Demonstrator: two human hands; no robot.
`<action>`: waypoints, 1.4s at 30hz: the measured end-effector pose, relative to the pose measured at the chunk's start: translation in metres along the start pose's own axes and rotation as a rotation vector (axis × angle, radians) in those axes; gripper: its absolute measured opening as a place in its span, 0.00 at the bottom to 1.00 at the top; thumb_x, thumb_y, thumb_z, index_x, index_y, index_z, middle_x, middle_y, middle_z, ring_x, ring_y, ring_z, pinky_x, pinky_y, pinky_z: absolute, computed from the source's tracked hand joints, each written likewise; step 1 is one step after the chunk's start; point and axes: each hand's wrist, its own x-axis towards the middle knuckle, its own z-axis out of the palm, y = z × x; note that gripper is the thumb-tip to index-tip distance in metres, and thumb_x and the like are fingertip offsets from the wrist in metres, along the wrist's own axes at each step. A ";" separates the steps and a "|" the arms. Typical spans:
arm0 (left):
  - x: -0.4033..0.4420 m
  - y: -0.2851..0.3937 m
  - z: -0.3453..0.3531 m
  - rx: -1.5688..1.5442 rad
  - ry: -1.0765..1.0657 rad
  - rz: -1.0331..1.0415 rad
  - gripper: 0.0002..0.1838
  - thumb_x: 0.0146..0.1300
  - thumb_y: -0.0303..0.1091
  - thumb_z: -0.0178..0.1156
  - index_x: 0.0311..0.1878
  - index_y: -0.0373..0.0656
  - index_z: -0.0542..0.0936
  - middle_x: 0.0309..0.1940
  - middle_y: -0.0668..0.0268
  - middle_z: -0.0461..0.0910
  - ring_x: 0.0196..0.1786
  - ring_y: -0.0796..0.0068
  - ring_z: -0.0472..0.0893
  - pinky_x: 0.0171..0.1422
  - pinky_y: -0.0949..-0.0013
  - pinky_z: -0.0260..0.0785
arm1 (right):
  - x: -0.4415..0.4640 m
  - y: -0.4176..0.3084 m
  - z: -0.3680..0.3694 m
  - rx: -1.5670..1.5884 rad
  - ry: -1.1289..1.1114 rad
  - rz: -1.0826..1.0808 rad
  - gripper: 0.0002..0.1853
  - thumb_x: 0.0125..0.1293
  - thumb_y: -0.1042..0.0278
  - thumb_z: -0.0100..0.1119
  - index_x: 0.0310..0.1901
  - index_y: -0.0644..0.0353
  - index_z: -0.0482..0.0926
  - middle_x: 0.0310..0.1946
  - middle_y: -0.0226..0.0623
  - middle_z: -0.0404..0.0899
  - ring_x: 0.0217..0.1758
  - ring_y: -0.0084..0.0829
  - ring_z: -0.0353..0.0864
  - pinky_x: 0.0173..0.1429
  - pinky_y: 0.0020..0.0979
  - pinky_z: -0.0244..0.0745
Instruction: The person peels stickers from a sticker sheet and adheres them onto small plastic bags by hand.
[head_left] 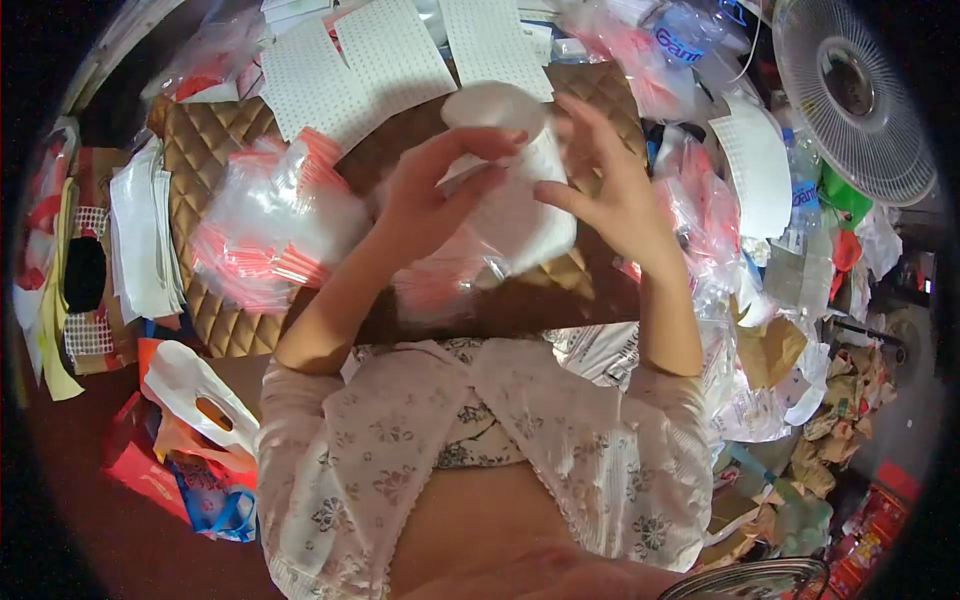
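Note:
A white, partly translucent bundle (535, 225) with a rounded top lies in the middle of the brown quilted surface; I cannot make out exactly what it is. Over its left side, my left hand (440, 185) has curved fingers, with a gap between them and the thumb. My right hand (615, 190) is at the bundle's right side, fingers spread and thumb pointing inward. Whether either hand touches the bundle is unclear. Clear plastic zip bags with red-pink edges (275, 225) are piled left of my left forearm. More red-edged bags (440, 285) lie below the hands.
White sheets with small printed marks (395, 55) lie along the far edge. A fan (855, 85) stands at the upper right, above heaped plastic bags (690, 195) and crumpled brown paper (845, 400). Stacked white paper (145, 230) stands at left, above a white plastic bag (190, 385).

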 end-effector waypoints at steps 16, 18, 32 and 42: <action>0.006 0.011 0.004 0.383 -0.016 0.065 0.10 0.53 0.32 0.66 0.37 0.39 0.81 0.32 0.62 0.81 0.34 0.68 0.79 0.39 0.68 0.71 | -0.009 0.002 0.011 -0.028 -0.163 0.038 0.15 0.52 0.73 0.67 0.42 0.65 0.78 0.35 0.41 0.80 0.37 0.37 0.80 0.41 0.31 0.73; 0.005 0.014 0.007 0.346 0.008 -0.042 0.09 0.55 0.34 0.65 0.32 0.37 0.81 0.24 0.64 0.79 0.26 0.76 0.76 0.32 0.73 0.69 | -0.013 0.009 0.002 0.153 -0.194 0.087 0.15 0.52 0.72 0.68 0.41 0.65 0.78 0.38 0.42 0.80 0.39 0.38 0.81 0.40 0.33 0.74; -0.014 -0.021 0.029 -0.266 -0.158 -0.720 0.09 0.56 0.30 0.64 0.39 0.37 0.84 0.34 0.69 0.82 0.38 0.82 0.78 0.43 0.77 0.70 | -0.047 0.038 -0.005 0.328 -0.326 0.372 0.06 0.60 0.74 0.63 0.37 0.66 0.79 0.31 0.29 0.80 0.36 0.16 0.77 0.39 0.20 0.71; -0.021 -0.030 0.042 -0.140 -0.121 -0.625 0.10 0.60 0.31 0.63 0.41 0.35 0.84 0.31 0.68 0.83 0.34 0.84 0.77 0.37 0.78 0.70 | -0.054 0.050 -0.013 0.367 -0.329 0.542 0.06 0.62 0.72 0.62 0.37 0.64 0.78 0.30 0.30 0.79 0.33 0.18 0.75 0.36 0.22 0.71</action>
